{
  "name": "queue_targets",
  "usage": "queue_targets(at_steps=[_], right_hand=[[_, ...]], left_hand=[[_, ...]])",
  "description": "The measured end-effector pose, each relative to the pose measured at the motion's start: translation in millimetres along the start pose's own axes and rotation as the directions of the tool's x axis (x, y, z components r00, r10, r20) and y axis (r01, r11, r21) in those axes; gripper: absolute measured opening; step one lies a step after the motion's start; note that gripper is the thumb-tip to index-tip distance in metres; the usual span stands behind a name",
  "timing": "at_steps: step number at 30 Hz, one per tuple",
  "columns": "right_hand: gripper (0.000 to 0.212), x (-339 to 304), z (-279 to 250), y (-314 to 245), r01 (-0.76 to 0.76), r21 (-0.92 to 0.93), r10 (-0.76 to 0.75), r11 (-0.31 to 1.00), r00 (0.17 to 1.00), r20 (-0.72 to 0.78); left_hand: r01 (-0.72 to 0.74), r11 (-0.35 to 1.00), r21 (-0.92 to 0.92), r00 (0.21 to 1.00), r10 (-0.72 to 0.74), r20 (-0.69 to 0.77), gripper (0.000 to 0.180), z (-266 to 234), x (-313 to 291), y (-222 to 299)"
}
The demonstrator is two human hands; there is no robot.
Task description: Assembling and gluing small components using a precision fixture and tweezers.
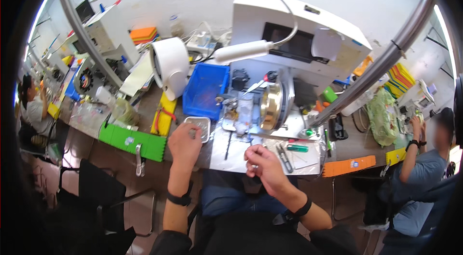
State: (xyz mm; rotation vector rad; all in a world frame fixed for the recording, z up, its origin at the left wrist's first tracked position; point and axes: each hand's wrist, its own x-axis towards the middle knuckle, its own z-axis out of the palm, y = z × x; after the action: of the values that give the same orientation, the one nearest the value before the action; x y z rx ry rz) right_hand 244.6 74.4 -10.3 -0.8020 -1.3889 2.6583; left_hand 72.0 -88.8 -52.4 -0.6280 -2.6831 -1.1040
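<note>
My left hand (pixel 185 145) reaches to the near left edge of a small white tray (pixel 209 132). Its fingers are bent together at the tray; small bits seem to lie inside, too fine to name. My right hand (pixel 265 165) hovers at the table's front edge with thumb and fingers pinched together. Whatever either hand holds is too small or hidden to make out. Beyond the right hand stands a machine with a brass-coloured wheel (pixel 270 106). Pliers (pixel 284 157) and a green-handled tool (pixel 297 148) lie to the right of that hand.
Behind the tray sits a blue bin (pixel 206 90), beside a white lamp (pixel 172 67). Red-handled pliers (pixel 163 117) rest on a yellow board. A green board (pixel 132 141) and an orange board (pixel 349 165) line the front edge. A metal post (pixel 371 67) slants at right; a person (pixel 422 158) works beyond.
</note>
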Motion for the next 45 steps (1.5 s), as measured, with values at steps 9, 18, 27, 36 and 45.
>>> queue_targets(at_steps=[9,18,27,36,45], right_hand=[[0.015,2.1,-5.4,1.8,-0.001,-0.030,0.002,1.000,0.999,0.032],[0.016,0.8,-8.3,3.7,0.000,-0.014,0.000,1.000,1.000,0.023],[0.014,-3.6,-17.2,6.3,-0.024,-0.041,0.023,0.999,0.999,-0.028],[0.013,-5.3,-23.9,9.1,-0.030,-0.009,0.030,0.999,0.999,-0.045],[0.013,-5.6,-26.4,9.9,-0.037,0.017,0.038,0.999,0.999,-0.018]], left_hand=[[-0.056,0.998,0.028,0.995,0.053,0.087,0.004,2.7,3.6,4.0],[0.053,0.996,-0.077,0.997,-0.049,0.054,0.006,7.3,0.3,-8.8],[0.510,0.260,-0.820,0.795,-0.506,0.334,0.022,-5.0,7.0,-7.1],[0.608,-0.129,-0.783,0.704,-0.369,0.607,0.029,-7.8,10.1,-20.9],[0.594,0.115,-0.797,0.735,-0.479,0.479,0.020,1.6,3.2,-22.2]])
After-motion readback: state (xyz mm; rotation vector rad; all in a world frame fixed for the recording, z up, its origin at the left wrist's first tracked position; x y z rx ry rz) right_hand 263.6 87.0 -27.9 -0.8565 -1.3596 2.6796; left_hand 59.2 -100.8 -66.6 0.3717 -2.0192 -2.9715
